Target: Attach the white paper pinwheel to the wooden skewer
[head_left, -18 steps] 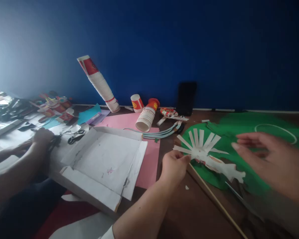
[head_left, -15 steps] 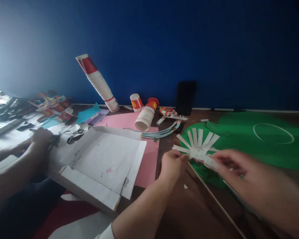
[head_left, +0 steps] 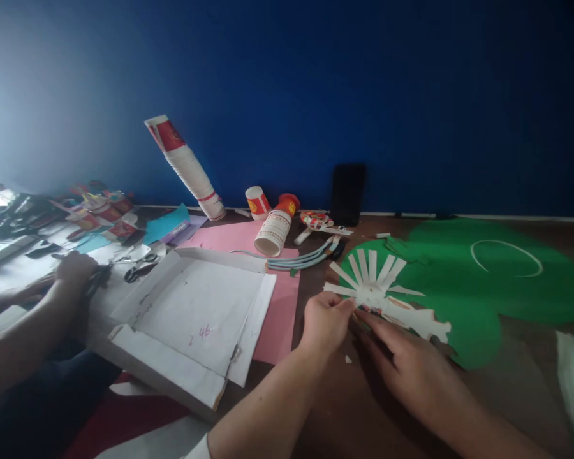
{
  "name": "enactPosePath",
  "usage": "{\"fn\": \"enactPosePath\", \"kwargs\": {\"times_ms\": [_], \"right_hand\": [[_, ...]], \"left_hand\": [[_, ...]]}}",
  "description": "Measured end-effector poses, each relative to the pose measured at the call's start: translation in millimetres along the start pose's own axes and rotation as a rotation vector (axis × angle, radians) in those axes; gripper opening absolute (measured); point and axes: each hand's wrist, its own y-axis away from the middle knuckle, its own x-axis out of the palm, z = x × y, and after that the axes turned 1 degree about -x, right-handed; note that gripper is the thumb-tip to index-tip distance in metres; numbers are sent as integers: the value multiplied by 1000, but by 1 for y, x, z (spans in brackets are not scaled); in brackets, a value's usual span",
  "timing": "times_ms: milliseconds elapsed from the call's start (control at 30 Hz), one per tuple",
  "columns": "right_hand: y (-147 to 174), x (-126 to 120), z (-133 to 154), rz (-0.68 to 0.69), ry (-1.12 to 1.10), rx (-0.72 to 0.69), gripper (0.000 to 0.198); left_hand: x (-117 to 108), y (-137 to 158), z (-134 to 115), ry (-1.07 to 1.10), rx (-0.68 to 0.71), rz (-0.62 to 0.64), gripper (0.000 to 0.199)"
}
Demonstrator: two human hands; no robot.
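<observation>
Evidently, in the head view, the left hand (head_left: 326, 324) pinches the fringed paper cutout (head_left: 369, 296) by its lower-left edge, over the near part of the green paper (head_left: 440, 261). The fingers of the right hand (head_left: 409, 370) lie close together just below it; whether they grip anything, I cannot tell. Good handling probably calls for light, steady pressure, keeping the spread strips (head_left: 372, 264) uncreased.

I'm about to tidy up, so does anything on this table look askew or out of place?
Yes. The tall cup stack by the blue wall leans sharply, so it looks unstable. The shorter cup stack seems tipped over, its open end toward the camera. A small white scrap lies loose near the left hand.
</observation>
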Motion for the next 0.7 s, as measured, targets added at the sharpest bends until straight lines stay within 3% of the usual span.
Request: {"fn": "enactPosePath", "kwargs": {"times_ms": [367, 700], "right_hand": [[2, -1, 1, 25, 77, -50, 48], [0, -6, 0, 76, 88, -22, 50]], "left_hand": [[-3, 1, -4, 4, -14, 26, 37], [-7, 2, -9, -42, -85, 144, 37]]}}
